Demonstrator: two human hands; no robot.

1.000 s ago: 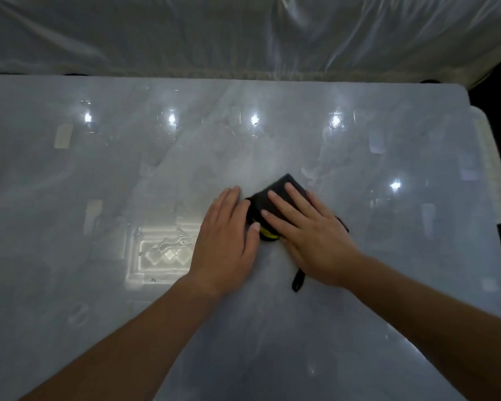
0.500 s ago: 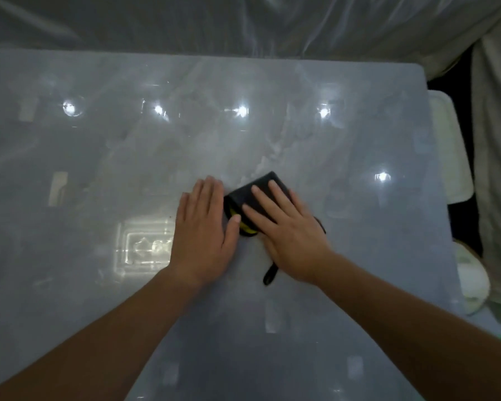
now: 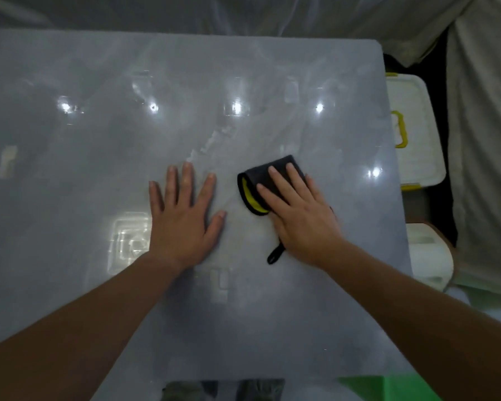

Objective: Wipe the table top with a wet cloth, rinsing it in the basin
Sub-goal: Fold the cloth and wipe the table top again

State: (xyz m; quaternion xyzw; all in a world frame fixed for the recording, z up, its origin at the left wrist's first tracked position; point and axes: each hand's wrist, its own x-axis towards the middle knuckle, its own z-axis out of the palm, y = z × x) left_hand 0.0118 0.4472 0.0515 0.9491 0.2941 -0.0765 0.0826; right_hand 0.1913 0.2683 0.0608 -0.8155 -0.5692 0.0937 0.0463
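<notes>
A folded black cloth point(image 3: 253, 180) with a yellow inner layer and a black hanging loop lies on the glossy grey marble table top point(image 3: 99, 140), right of centre. My right hand point(image 3: 298, 215) presses flat on the cloth with straight fingers, covering its near right part. My left hand point(image 3: 185, 215) rests flat on the bare table with fingers spread, a short gap to the left of the cloth and not touching it. No basin can be made out for certain.
Past the table's right edge stands a white plastic box point(image 3: 417, 140) with yellow latches, and nearer me a white rounded container point(image 3: 428, 256). Pale sheeting hangs behind the table. A green surface point(image 3: 373, 389) shows at the bottom right.
My two hands were side by side at the cloth; now the right hand has slid the cloth to the right, and the left hand lies apart with fingers spread on the table.
</notes>
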